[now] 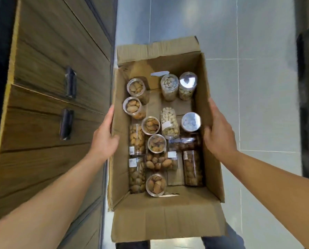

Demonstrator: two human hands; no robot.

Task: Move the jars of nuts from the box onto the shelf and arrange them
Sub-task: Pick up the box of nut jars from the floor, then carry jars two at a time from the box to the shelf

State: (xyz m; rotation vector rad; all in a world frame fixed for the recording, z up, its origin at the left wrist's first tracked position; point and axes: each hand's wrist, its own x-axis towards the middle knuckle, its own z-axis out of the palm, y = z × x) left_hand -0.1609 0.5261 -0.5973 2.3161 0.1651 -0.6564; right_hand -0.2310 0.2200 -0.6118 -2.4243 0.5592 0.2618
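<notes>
A person's two hands hold an open cardboard box (208, 97) by its long side walls: the left hand (105, 139) grips the left wall with its thumb hooked over the rim and fingers outside, and the right hand (218, 135) grips the right wall the same way. The jars of nuts (169, 123) all lie between the hands, inside the box, some upright with lids facing up, others tipped on their sides. The box's long axis runs straight away from the person, so the jars spread from near the wrists to well beyond the fingertips. No shelf shows; wooden cabinet drawers (51, 108) stand just beside the left hand, tiled floor (258, 87) beyond the right. Neither hand is free, so I judge the box must be set down before any jar is picked; the middle jars lie about equally near both hands.
</notes>
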